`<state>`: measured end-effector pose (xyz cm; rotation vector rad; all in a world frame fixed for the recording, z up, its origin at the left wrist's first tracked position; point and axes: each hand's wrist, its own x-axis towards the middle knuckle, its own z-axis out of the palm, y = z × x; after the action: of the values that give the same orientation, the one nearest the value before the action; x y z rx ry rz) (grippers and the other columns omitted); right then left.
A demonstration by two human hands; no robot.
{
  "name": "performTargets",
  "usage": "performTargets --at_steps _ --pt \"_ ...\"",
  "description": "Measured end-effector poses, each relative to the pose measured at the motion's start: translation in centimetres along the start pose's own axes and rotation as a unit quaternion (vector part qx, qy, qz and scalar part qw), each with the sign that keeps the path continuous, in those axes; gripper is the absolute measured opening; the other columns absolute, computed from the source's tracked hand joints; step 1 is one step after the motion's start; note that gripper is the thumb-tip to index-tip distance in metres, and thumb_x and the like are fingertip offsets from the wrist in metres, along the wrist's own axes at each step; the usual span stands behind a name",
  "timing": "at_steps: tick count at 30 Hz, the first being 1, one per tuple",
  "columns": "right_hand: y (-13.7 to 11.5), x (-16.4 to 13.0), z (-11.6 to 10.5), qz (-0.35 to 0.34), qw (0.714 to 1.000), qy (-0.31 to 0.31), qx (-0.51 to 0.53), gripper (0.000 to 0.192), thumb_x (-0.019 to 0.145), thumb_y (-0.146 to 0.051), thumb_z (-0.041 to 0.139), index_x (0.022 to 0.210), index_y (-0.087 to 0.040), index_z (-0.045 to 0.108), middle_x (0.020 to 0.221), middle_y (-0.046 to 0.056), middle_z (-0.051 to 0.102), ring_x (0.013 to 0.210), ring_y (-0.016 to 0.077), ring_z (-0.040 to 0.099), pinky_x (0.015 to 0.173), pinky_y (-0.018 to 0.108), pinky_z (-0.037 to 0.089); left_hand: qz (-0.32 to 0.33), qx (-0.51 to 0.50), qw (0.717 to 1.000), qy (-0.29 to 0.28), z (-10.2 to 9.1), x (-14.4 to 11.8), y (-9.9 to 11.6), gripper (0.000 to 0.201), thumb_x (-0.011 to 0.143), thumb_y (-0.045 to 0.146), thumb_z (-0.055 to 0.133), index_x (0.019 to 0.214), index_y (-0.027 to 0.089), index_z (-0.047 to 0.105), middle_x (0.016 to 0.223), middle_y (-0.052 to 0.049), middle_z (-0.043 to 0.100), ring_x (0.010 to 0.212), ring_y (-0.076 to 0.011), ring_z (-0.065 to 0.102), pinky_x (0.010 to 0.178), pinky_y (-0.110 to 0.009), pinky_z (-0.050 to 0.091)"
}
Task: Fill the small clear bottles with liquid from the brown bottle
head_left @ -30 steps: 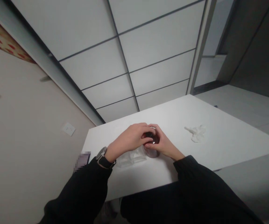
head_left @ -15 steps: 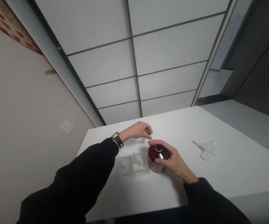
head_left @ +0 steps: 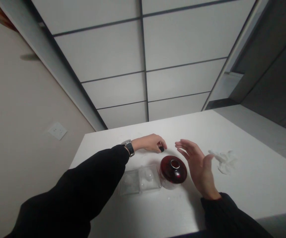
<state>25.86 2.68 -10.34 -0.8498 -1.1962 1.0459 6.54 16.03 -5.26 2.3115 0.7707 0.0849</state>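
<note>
A round container with a glossy dark red domed top [head_left: 167,169] and a paler lower part stands upright on the table. A metal-ringed opening shows at its crown. Beyond it, my left hand [head_left: 151,143] is closed, its fingertips pinching a small round black piece [head_left: 161,149] low over the table. My right hand [head_left: 199,165] is just right of the container, apart from it, with fingers stretched out and nothing in them. Left of the container lies a clear plastic box [head_left: 151,187] with two square halves; whitish rounded shapes show in it.
A crumpled white tissue [head_left: 226,162] lies on the white table [head_left: 143,215], right of my right hand. Behind the table stands a white panelled door or partition [head_left: 177,82]. A wall socket [head_left: 57,131] is on the left wall.
My right hand has let go of the red-topped container and moved off to the right, its fingers straightened. My left hand has come slightly nearer with the black piece. The view has shifted slightly.
</note>
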Motion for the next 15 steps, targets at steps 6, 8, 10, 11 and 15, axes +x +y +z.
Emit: performTargets --at_steps 6,8,10,11,15 --pt "0.6 0.3 -0.1 -0.006 0.998 0.062 0.001 0.064 0.099 -0.077 0.027 0.115 -0.031 0.068 0.114 0.009 0.072 0.110 0.0269 0.069 0.103 0.047 0.052 0.016 -0.047 0.991 0.126 -2.2 -7.2 5.0 0.036 0.091 0.025 0.073 0.127 0.022 0.068 0.134 -0.010 0.068 0.115 -0.0226 0.066 0.104 -0.039 0.051" --pt "0.9 0.5 -0.1 0.007 0.995 0.103 -0.006 0.048 0.098 -0.069 0.047 0.104 -0.028 0.071 0.105 0.007 0.073 0.103 0.0259 0.070 0.101 0.046 0.053 0.000 -0.119 0.966 0.229 -2.1 -11.6 7.0 0.041 0.099 0.037 0.065 0.138 0.025 0.060 0.138 -0.011 0.065 0.119 -0.0227 0.066 0.107 -0.041 0.051" --pt "1.3 0.7 -0.2 0.027 0.990 0.136 -0.034 0.038 0.091 -0.062 0.065 0.089 -0.024 0.072 0.093 0.006 0.072 0.094 0.0247 0.068 0.098 0.045 0.053 -0.016 -0.174 0.931 0.321 -0.6 -16.0 8.0 0.057 0.099 0.054 0.062 0.147 0.026 0.050 0.139 -0.014 0.064 0.128 -0.0262 0.062 0.112 -0.045 0.048" --pt "1.5 0.9 -0.3 0.033 0.987 0.147 -0.049 0.040 0.088 -0.062 0.068 0.082 -0.023 0.071 0.087 0.005 0.071 0.090 0.0240 0.067 0.096 0.045 0.053 -0.019 -0.188 0.918 0.347 0.6 -17.9 8.0 0.070 0.095 0.064 0.063 0.151 0.026 0.045 0.142 -0.016 0.062 0.134 -0.0287 0.059 0.118 -0.049 0.043" --pt "2.7 1.7 -1.1 0.026 0.983 0.164 -0.081 0.049 0.080 -0.066 0.073 0.062 -0.022 0.061 0.075 0.002 0.064 0.083 0.0219 0.062 0.091 0.042 0.050 -0.050 -0.221 0.884 0.409 6.5 -22.2 4.9 0.118 0.067 0.090 0.067 0.158 0.024 0.031 0.158 -0.023 0.045 0.148 -0.0371 0.045 0.126 -0.059 0.028"
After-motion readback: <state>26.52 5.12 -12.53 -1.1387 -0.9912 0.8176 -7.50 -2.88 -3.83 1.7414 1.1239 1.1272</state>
